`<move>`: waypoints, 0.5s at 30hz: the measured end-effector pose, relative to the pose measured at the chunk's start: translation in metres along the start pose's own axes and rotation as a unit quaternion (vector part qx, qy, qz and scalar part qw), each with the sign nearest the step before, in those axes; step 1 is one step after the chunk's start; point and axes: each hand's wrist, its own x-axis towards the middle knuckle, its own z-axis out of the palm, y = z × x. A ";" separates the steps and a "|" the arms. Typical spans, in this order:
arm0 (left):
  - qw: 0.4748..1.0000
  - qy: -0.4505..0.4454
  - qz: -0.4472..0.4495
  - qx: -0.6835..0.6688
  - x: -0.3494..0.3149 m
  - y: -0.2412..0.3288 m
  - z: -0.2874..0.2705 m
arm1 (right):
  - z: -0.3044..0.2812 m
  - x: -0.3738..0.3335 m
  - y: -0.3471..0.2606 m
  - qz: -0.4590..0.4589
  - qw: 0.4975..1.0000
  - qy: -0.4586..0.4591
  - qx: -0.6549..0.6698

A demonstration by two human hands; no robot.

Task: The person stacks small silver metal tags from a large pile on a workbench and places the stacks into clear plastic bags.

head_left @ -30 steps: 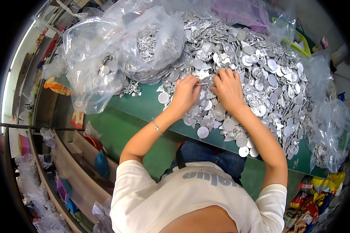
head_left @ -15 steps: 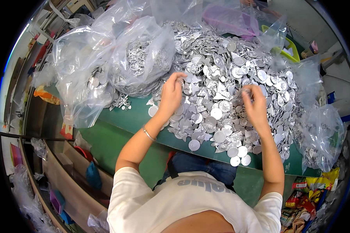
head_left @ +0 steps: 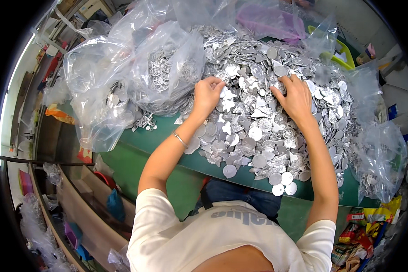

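Note:
A wide heap of flat silver metal pieces (head_left: 254, 120), round discs, star-like shapes and openwork pendants among them, covers much of the green table (head_left: 167, 156). At the heap's left part, my left hand (head_left: 206, 95) has its thumb and fingers pinched together beside some bright star-shaped pieces (head_left: 228, 102). What sits in that pinch, if anything, is too small to make out. Over the right middle of the heap, my right hand (head_left: 297, 99) is open, thumb apart from the fingers, with its fingertips down among the pieces near a round disc (head_left: 281, 71).
Clear plastic bags with silver pieces (head_left: 161, 75) stand left of the heap; another clear bag (head_left: 380, 158) lies at the right edge. A purple tray (head_left: 272, 21) and a yellow-green basket (head_left: 347, 56) are at the back. Several discs (head_left: 278, 190) lie at the table's front edge.
My right hand has moved farther into the heap, and its fingers have spread. My left hand has shifted slightly, its fingers closing to a pinch. The whole view has shifted a little.

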 end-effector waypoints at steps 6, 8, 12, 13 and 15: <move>0.996 0.064 0.052 -0.028 -0.020 0.010 -0.004 | -0.019 -0.020 -0.009 0.002 0.999 0.020 0.029; 0.989 0.053 0.136 0.006 -0.030 0.029 -0.007 | -0.024 -0.030 -0.006 0.004 1.000 -0.011 0.015; 0.984 0.016 0.157 -0.086 -0.028 0.049 -0.016 | -0.030 -0.040 -0.007 0.060 0.995 -0.032 0.067; 0.984 -0.046 0.008 -0.173 -0.030 0.050 -0.016 | -0.035 -0.040 -0.006 0.082 0.991 -0.063 0.080; 0.901 -0.141 -0.150 -0.381 -0.027 0.045 -0.019 | -0.045 -0.040 -0.008 0.117 0.981 -0.091 0.126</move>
